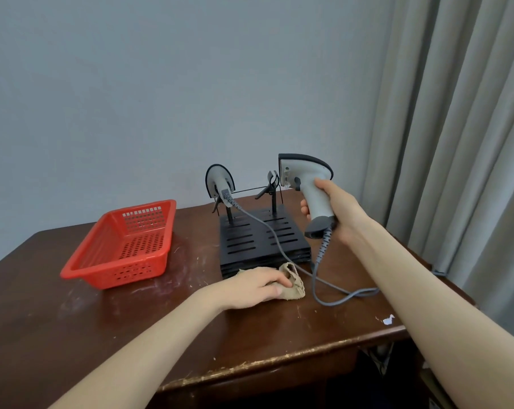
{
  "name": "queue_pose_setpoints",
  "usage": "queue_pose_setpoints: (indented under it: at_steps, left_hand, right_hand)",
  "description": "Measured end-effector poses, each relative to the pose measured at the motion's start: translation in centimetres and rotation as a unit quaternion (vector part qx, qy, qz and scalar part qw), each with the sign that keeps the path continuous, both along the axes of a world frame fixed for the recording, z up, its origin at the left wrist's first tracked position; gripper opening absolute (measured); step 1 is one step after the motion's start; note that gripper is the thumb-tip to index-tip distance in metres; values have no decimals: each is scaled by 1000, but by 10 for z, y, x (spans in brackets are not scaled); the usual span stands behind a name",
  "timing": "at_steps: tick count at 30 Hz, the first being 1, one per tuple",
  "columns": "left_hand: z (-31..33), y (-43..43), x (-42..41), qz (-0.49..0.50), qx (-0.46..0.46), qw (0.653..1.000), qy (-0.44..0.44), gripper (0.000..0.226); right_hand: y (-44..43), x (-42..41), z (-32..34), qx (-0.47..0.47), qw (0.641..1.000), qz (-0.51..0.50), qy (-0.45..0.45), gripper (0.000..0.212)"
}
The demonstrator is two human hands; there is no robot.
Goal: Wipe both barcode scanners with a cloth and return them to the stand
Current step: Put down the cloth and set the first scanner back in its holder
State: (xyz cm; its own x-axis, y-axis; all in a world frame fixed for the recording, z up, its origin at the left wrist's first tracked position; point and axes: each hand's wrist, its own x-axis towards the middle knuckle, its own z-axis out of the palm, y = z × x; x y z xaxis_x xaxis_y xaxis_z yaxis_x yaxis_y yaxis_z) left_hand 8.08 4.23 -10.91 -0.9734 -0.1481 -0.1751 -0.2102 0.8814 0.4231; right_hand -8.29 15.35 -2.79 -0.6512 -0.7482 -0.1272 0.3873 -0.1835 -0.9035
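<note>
Above the counter [72, 320], one scanner [303, 175] was held beside the stand [250, 240], the right grip [338, 211] clamped round its handle. The cloth [294, 283] was pinched on the counter by the left grip [255, 286]; the other scanner [219, 180] was lodged in the stand.

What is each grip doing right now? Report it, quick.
Left grip: closed on the cloth, down on the table.
Right grip: closed round the handle of a barcode scanner, held up off the table.
</note>
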Motion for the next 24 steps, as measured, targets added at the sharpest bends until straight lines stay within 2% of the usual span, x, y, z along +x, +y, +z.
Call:
queue_pose_setpoints:
  at_steps: [5,10,14,16,20,24]
  left_hand:
    - [4,-10,-2,4,-49,997,62,30]
    - [5,-7,-2,-22,-119,993,4,38]
    - [23,-6,-4,-33,-273,960,53,41]
    - [37,-6,-6,-39,-313,944,102,39]
    - [65,-8,-18,33,-305,937,166,41]
    - [95,-18,-37,179,-164,929,278,48]
  right_hand:
    - [-2,1,9,-11,1000,-7,-2,29]
    - [-8,1,9,-23,1000,-4,-3,29]
    - [-16,0,7,-26,1000,2,8,31]
    - [-20,-2,8,-26,999,-6,19,30]
    - [-25,-8,15,-31,998,-36,51,29]
    - [-33,-18,26,-11,990,-67,121,30]
